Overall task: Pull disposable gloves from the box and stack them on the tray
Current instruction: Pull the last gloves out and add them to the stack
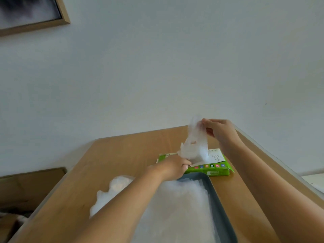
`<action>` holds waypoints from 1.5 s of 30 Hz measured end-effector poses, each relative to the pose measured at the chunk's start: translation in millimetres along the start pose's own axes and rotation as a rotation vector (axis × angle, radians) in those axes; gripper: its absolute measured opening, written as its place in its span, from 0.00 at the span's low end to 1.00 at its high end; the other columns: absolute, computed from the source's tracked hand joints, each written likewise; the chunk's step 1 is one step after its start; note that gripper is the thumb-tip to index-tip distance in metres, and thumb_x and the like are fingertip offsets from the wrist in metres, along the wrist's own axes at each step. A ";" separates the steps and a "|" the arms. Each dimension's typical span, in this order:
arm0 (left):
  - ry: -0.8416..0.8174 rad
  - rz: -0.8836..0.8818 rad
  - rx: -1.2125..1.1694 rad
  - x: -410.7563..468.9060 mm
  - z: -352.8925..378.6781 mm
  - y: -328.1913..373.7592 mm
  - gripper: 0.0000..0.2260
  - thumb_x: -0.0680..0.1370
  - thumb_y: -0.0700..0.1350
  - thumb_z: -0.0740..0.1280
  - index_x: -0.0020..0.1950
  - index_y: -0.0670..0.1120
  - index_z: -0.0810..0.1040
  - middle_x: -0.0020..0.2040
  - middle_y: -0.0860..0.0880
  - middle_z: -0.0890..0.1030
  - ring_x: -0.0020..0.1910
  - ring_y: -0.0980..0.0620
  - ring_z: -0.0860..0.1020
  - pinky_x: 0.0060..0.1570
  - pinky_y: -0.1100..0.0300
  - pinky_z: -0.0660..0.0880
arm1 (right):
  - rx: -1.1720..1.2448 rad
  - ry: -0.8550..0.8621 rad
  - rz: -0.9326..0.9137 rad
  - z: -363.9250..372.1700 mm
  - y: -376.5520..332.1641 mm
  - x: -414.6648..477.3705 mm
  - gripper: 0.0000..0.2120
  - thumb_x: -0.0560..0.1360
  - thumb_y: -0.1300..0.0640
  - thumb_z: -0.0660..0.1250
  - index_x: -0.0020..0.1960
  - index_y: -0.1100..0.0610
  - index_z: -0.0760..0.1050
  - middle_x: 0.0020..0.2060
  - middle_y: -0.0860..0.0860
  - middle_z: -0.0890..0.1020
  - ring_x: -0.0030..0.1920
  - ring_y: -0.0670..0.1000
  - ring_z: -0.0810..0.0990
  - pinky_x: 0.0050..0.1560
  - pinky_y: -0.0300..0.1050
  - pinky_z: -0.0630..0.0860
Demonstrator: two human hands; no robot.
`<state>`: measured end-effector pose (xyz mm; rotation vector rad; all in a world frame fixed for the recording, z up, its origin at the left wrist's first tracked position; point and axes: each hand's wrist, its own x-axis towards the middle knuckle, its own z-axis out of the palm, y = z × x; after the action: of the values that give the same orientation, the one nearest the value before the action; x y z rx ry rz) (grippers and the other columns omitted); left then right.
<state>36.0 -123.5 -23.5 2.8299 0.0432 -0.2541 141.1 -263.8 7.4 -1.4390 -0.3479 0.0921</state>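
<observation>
A flat green and white glove box (213,166) lies on the wooden table beyond the grey tray (217,206). My right hand (220,131) pinches the top of a clear plastic glove (195,142) and holds it up above the box's opening. My left hand (172,168) rests on the left part of the box, fingers curled at the opening's flap. A pile of clear gloves (175,207) fills the tray and spills over its left side onto the table.
The wooden table (122,155) runs up to a white wall. Its right edge slants close beside my right forearm. A brown cardboard box (26,186) stands on the floor at the left. A framed picture (29,13) hangs at the upper left.
</observation>
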 end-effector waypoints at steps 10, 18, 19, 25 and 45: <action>0.079 -0.089 -0.140 8.2 -4.2 -14.5 0.11 0.79 0.46 0.62 0.57 0.47 0.81 0.55 0.48 0.81 0.55 0.52 0.77 0.55 0.63 0.72 | 0.285 -0.142 -0.250 -14.6 -95.6 -38.5 0.11 0.79 0.59 0.62 0.40 0.61 0.78 0.32 0.50 0.83 0.34 0.48 0.82 0.42 0.41 0.82; 0.232 0.161 -1.034 -43.8 -63.9 -6.3 0.45 0.66 0.78 0.54 0.70 0.46 0.72 0.69 0.52 0.74 0.69 0.55 0.69 0.70 0.60 0.58 | 0.039 -0.355 -0.093 6.8 -95.3 -66.9 0.11 0.78 0.59 0.64 0.44 0.65 0.81 0.35 0.58 0.84 0.32 0.50 0.82 0.37 0.39 0.79; 0.182 0.249 -1.156 -49.8 -65.8 -4.8 0.47 0.63 0.78 0.59 0.68 0.45 0.73 0.67 0.50 0.75 0.69 0.54 0.70 0.70 0.61 0.61 | -0.001 -0.346 -0.083 12.2 -91.8 -68.8 0.11 0.77 0.59 0.65 0.45 0.65 0.81 0.39 0.62 0.84 0.35 0.53 0.81 0.42 0.44 0.78; 0.250 0.153 -1.155 -87.4 -47.5 11.6 0.12 0.73 0.42 0.71 0.54 0.39 0.81 0.45 0.44 0.84 0.43 0.52 0.82 0.43 0.63 0.78 | -0.188 -0.393 -0.128 35.9 -69.9 -93.1 0.19 0.72 0.44 0.70 0.52 0.59 0.81 0.48 0.57 0.84 0.49 0.59 0.82 0.57 0.54 0.76; 0.213 0.070 -0.510 -120.3 -1.7 -32.2 0.32 0.63 0.79 0.57 0.37 0.50 0.74 0.35 0.58 0.76 0.39 0.56 0.74 0.55 0.54 0.68 | -0.035 -0.337 0.132 15.6 -57.0 -137.1 0.08 0.78 0.61 0.63 0.53 0.63 0.79 0.49 0.60 0.84 0.47 0.57 0.85 0.47 0.47 0.82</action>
<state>-83.9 -92.6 -9.8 2.3325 0.0467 0.0695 -1.5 -293.7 40.2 -1.4802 -0.5313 0.4403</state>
